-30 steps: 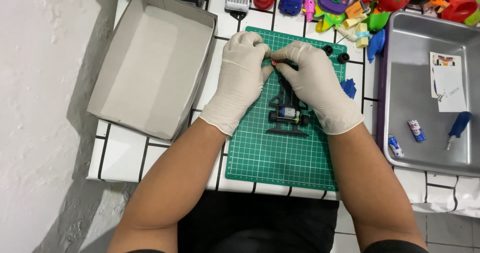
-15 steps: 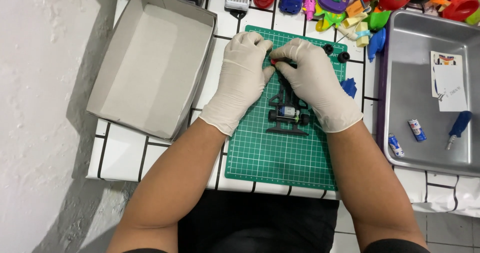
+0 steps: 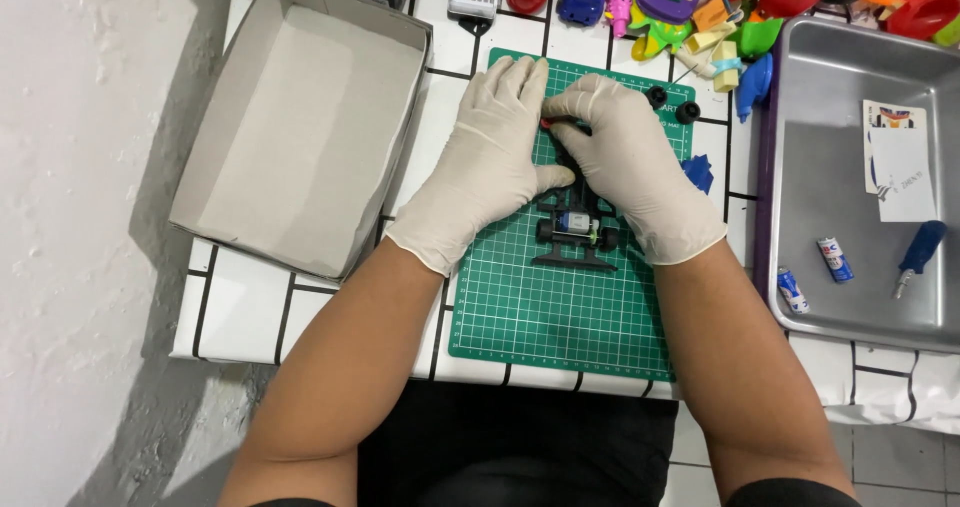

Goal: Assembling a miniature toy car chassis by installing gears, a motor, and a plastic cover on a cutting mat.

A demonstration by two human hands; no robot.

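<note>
Nearest the camera, two bare forearms reached forward over a green gridded cutting mat (image 3: 560,317) that lay on a white-tiled table with dark grout (image 3: 240,302). On the mat sat a small black toy car chassis with a silver motor at its rear (image 3: 575,229), upright, its far half hidden beneath the hands. The left hand (image 3: 490,162), in a whitish latex glove, lay flat and curled over the chassis's left side, thumb touching the frame. The right hand (image 3: 635,167), gloved alike, was closed down over the chassis's front and right side, fingertips pinched at a small red part that barely showed between the two hands; how tight that pinch was could not be told.

Just beyond the right hand, two small black wheels (image 3: 671,104) rested near the mat's far edge. To the left stood an open grey cardboard box (image 3: 300,137). To the right sat a grey metal tray (image 3: 830,267) holding two small batteries (image 3: 832,259), a blue-handled screwdriver (image 3: 918,255) and a paper card (image 3: 897,160). Farthest away, a heap of bright plastic toys (image 3: 720,7) lined the table's back edge.
</note>
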